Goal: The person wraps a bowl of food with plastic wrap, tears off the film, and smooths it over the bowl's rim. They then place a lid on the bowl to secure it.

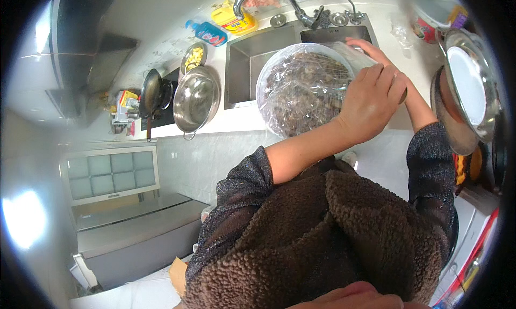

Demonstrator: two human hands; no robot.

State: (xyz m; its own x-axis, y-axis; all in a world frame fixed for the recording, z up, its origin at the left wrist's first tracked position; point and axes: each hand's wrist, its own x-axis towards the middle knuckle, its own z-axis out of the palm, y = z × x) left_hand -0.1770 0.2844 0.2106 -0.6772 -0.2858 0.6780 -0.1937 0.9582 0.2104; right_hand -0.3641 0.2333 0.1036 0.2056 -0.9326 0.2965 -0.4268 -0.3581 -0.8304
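Note:
A white bowl [262,81] of dark, lumpy food stands over the sink's near edge, with wrinkled clear cling film [306,95] across its top. The film runs right to a roll [360,58], mostly hidden under my hands. My left hand [373,101] reaches across from the left and is closed over the roll at the bowl's right rim. Beyond it, my right hand [373,53] has its fingers stretched along the roll's far side; its palm is hidden behind the left hand, so its grip cannot be seen.
A double sink [242,67] with faucets [302,16] lies beyond. Left of it are a steel pot [196,99], a dish of yellow pieces [194,58], a wok [151,92], a blue bottle [210,33] and a yellow jug [234,21]. Steel basins [463,39] crowd the right.

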